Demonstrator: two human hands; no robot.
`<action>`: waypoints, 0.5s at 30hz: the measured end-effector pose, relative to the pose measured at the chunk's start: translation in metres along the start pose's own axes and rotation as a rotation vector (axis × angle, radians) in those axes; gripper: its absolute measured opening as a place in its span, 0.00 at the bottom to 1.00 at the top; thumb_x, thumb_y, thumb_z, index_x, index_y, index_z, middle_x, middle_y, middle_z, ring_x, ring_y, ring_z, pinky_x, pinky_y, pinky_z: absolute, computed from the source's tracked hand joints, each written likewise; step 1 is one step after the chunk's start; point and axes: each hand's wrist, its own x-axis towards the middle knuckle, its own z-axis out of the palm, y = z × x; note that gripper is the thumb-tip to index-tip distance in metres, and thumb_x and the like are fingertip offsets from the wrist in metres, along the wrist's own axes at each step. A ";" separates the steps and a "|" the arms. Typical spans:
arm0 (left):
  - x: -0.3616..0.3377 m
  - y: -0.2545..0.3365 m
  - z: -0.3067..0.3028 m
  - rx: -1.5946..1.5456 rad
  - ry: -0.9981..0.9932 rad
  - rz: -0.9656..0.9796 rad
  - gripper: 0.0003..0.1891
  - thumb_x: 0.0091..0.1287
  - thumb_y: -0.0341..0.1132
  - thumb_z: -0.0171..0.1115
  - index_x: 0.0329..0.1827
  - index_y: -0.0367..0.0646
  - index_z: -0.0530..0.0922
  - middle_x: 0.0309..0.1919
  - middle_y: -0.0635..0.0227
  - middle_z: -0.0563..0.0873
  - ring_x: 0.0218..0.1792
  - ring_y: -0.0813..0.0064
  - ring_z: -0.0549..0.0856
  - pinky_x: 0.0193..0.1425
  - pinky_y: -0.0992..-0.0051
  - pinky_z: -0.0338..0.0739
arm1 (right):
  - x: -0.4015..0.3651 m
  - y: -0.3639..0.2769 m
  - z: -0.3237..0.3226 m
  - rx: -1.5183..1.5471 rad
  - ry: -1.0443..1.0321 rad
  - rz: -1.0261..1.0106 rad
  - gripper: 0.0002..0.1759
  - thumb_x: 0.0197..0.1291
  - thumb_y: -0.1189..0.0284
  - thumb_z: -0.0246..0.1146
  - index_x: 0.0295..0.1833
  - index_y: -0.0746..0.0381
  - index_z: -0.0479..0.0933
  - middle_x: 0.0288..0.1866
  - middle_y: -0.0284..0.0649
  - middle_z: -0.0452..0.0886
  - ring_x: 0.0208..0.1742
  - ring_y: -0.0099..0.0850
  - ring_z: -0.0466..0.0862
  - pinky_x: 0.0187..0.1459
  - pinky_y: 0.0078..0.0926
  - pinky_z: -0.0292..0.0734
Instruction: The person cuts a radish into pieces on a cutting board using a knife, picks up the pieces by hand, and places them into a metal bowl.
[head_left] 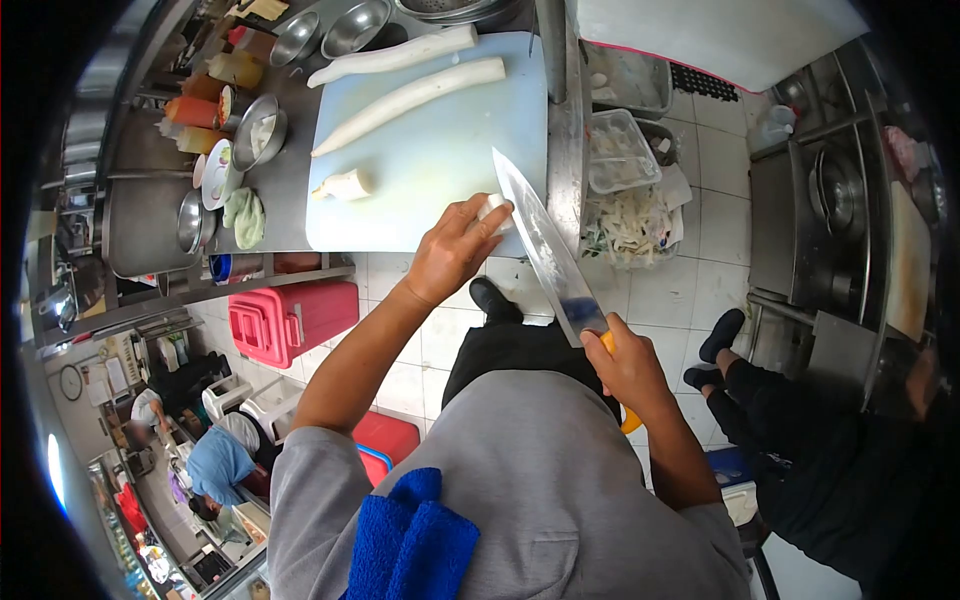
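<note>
My left hand (455,248) has its fingers wrapped round a short piece of peeled white radish (497,212) near the front right part of the light cutting board (400,212). The yellow handle of a large kitchen knife (540,240) is in my right hand (628,368). Its blade points away from me, with the upper part right beside the radish piece and over the board's corner. Two long peeled radishes (410,105) lie side by side across the far half of the board. A radish end piece (345,186) rests at the left.
Metal bowls (262,150), sauce bottles (192,112) and a green cloth (244,217) stand left of the board. At right, below table level, are a clear plastic tub (622,150) and a heap of peelings (630,222). A person in dark clothes (800,430) is close on the right.
</note>
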 end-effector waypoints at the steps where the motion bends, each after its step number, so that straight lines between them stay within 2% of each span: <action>1: 0.000 0.001 -0.001 -0.002 -0.002 -0.004 0.30 0.56 0.27 0.74 0.64 0.51 0.79 0.55 0.55 0.81 0.45 0.59 0.83 0.45 0.65 0.84 | -0.001 0.004 0.000 0.002 0.000 0.001 0.16 0.70 0.63 0.61 0.40 0.66 0.71 0.17 0.40 0.77 0.13 0.30 0.78 0.19 0.29 0.72; 4: 0.002 0.003 -0.002 -0.005 -0.011 -0.009 0.30 0.56 0.27 0.74 0.64 0.52 0.79 0.55 0.56 0.80 0.44 0.60 0.83 0.44 0.65 0.83 | -0.001 0.012 0.001 -0.046 0.026 -0.071 0.16 0.70 0.64 0.61 0.39 0.67 0.71 0.17 0.41 0.78 0.13 0.30 0.79 0.19 0.29 0.72; 6: 0.002 0.003 -0.002 -0.006 -0.018 -0.011 0.30 0.56 0.27 0.74 0.64 0.53 0.79 0.55 0.56 0.80 0.43 0.61 0.82 0.44 0.65 0.83 | -0.003 0.006 -0.003 -0.067 -0.038 0.042 0.18 0.69 0.60 0.60 0.44 0.67 0.72 0.32 0.55 0.85 0.37 0.58 0.85 0.41 0.48 0.79; 10: 0.001 0.003 -0.002 0.002 -0.026 -0.014 0.30 0.56 0.27 0.74 0.64 0.52 0.79 0.55 0.55 0.80 0.42 0.61 0.82 0.43 0.65 0.83 | -0.003 0.007 -0.004 -0.056 -0.044 0.038 0.19 0.69 0.60 0.60 0.44 0.68 0.72 0.34 0.56 0.86 0.40 0.59 0.85 0.43 0.49 0.79; 12: 0.001 0.003 -0.001 0.010 -0.021 -0.011 0.30 0.55 0.27 0.74 0.64 0.52 0.79 0.54 0.55 0.80 0.42 0.61 0.82 0.43 0.66 0.83 | -0.002 0.011 -0.002 -0.047 -0.035 0.011 0.19 0.69 0.59 0.60 0.44 0.68 0.71 0.31 0.55 0.85 0.33 0.56 0.86 0.38 0.46 0.80; 13: 0.001 0.003 0.000 0.008 -0.010 -0.003 0.30 0.55 0.27 0.74 0.64 0.51 0.79 0.54 0.55 0.80 0.42 0.61 0.82 0.43 0.66 0.83 | -0.001 0.011 -0.001 -0.046 -0.036 0.010 0.19 0.69 0.59 0.60 0.44 0.68 0.71 0.31 0.55 0.85 0.33 0.56 0.86 0.38 0.46 0.80; 15: 0.001 0.003 0.000 0.010 0.001 0.006 0.30 0.55 0.26 0.74 0.64 0.51 0.79 0.54 0.55 0.80 0.42 0.60 0.82 0.43 0.65 0.83 | 0.002 0.010 0.001 0.031 -0.046 0.029 0.17 0.71 0.63 0.61 0.37 0.65 0.68 0.16 0.37 0.75 0.12 0.25 0.76 0.17 0.25 0.69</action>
